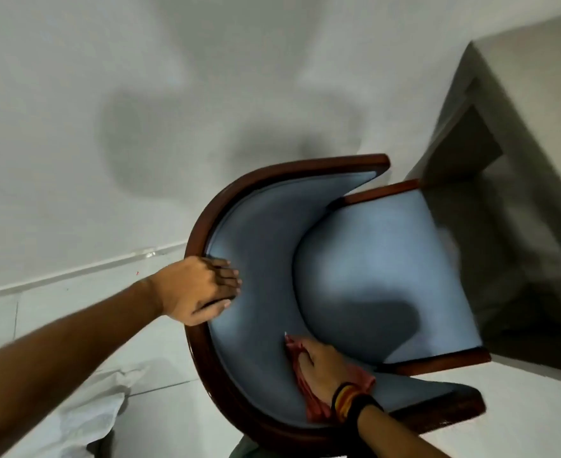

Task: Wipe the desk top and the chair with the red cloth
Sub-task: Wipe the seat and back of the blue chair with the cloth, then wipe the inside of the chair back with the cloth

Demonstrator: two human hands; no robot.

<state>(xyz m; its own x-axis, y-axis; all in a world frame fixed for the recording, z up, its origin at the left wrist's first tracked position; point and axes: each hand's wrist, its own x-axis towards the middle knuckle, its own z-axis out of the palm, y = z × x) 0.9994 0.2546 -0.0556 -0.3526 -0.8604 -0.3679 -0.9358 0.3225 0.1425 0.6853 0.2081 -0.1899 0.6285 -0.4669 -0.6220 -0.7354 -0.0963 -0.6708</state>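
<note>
A chair (355, 259) with blue upholstery and a curved dark wooden frame fills the middle of the head view, seen from above. My left hand (200, 289) grips the top rail of the curved backrest on the left side. My right hand (318, 368) presses the red cloth (355, 381) flat against the inner blue padding of the backrest, low near the seat cushion. Bands circle my right wrist. The desk (520, 127) stands at the upper right, grey, with the chair's seat front pushed partly under it.
A white wall (140, 94) rises behind the chair, meeting the pale tiled floor (57, 309) at a baseboard line. A crumpled white sheet or bag (84, 414) lies on the floor at the lower left.
</note>
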